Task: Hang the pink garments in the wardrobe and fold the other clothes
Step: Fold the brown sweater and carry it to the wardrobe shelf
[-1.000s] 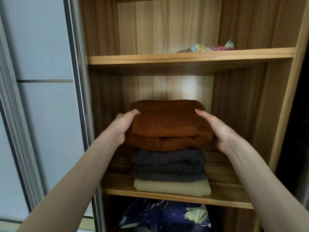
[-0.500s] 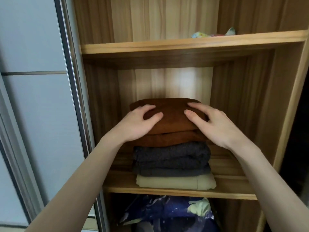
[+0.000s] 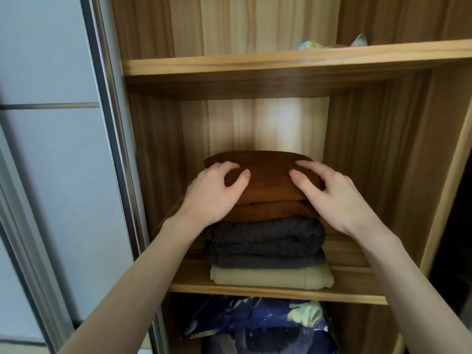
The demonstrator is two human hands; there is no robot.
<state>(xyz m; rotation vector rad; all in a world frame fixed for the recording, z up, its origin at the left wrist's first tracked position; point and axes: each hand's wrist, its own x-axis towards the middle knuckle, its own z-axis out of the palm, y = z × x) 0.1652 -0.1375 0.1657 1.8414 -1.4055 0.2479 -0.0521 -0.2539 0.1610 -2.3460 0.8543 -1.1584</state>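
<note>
Left hand [image 3: 214, 194] and right hand [image 3: 332, 198] rest on the brown sweater [image 3: 268, 185], grip loose, nothing clasped; stack is best squared with the shelf [image 3: 357, 292] front edge.

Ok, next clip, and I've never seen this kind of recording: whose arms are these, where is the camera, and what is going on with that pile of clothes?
No machine here: a person wears a wide-angle camera on the head, looking forward and down, so the two bare arms reaching in are the wearer's own. There is only this one view.

They face an open wooden wardrobe. On the middle shelf sits a stack of folded clothes: a beige garment at the bottom, a dark grey garment on it, and a brown garment on top.

The left hand and the right hand both rest on the brown garment, fingers bent loosely over its top. Neither plainly grips it; they seem to be pressing or settling it.

A colourful item lies on the upper shelf, and dark blue patterned fabric fills the space below. Nothing pink is visible.
</note>
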